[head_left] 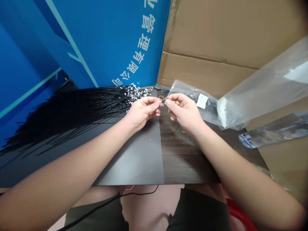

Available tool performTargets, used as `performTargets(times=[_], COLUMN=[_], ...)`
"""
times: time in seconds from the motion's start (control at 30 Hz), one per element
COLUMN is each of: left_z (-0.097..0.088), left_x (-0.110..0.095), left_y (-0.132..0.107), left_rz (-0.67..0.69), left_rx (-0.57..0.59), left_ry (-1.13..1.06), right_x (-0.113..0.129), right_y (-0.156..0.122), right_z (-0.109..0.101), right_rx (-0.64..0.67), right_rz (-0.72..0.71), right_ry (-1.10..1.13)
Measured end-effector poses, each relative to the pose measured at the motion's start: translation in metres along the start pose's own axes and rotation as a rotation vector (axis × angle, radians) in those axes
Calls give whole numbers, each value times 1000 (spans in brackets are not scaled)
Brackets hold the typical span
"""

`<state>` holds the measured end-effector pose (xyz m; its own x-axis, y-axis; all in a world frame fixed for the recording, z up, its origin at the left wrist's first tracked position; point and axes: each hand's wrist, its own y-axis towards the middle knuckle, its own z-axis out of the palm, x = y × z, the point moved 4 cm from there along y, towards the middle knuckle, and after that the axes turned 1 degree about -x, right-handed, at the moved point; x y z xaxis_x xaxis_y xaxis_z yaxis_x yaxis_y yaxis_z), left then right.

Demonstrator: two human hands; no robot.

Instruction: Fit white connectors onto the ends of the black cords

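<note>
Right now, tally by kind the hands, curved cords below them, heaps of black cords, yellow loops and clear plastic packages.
Hands: 2 (left hand, right hand)
Thin dark cord: 1
Heap of white-tipped black cords: 1
Yellow loop: 1
Clear plastic packages: 3 (labelled bag, bag with white bits, bluish package)
Total: 8

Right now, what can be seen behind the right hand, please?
Behind the right hand, a clear plastic bag with a white label lies on the table, and cardboard stands farther back. What the hand covers cannot be seen.
</note>
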<state>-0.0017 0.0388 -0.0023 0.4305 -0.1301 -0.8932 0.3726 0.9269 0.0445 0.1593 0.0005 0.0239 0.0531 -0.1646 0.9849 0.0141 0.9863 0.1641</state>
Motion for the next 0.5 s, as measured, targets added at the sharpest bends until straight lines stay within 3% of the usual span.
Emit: performTargets(times=[0.17,0.5], left_z=[5,8], left_x=[1,1], left_y=[-2,-5], left_rz=[-14,-1], left_rx=[51,64], left_ry=[28,40], right_x=[3,-3], right_y=[-3,-4], right_z=[-8,-7], right_rx=[-49,-13], right_rz=[-126,-292], right_ry=[-127,-230])
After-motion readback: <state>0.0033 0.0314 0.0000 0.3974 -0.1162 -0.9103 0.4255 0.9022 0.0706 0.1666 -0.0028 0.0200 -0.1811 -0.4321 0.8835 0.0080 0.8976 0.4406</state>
